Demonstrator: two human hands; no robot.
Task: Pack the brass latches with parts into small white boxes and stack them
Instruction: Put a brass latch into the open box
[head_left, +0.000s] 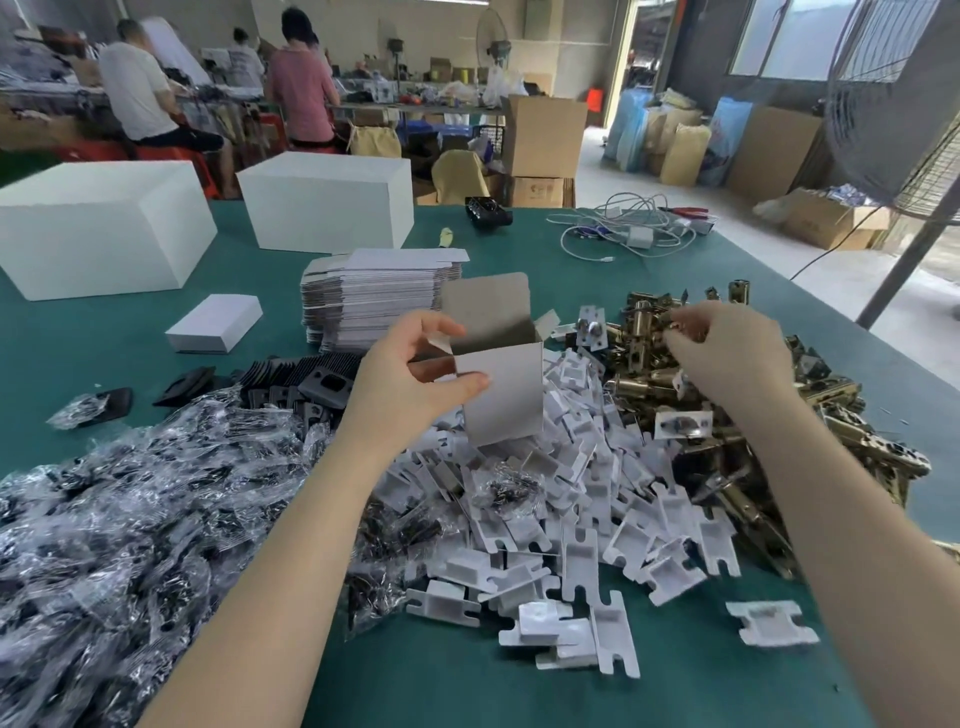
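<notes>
Box mouth is what matters: your left hand (415, 374) pinches the small open white cardboard box (498, 384) upright, its opening facing up. Your right hand (727, 353), to its right and nearer the heap of brass latches (675, 374), curls its fingers into it; whether they grasp one is hidden.

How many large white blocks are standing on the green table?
2: one large white block at far left, another right of it, behind the flat box stack. None seems hidden.
</notes>
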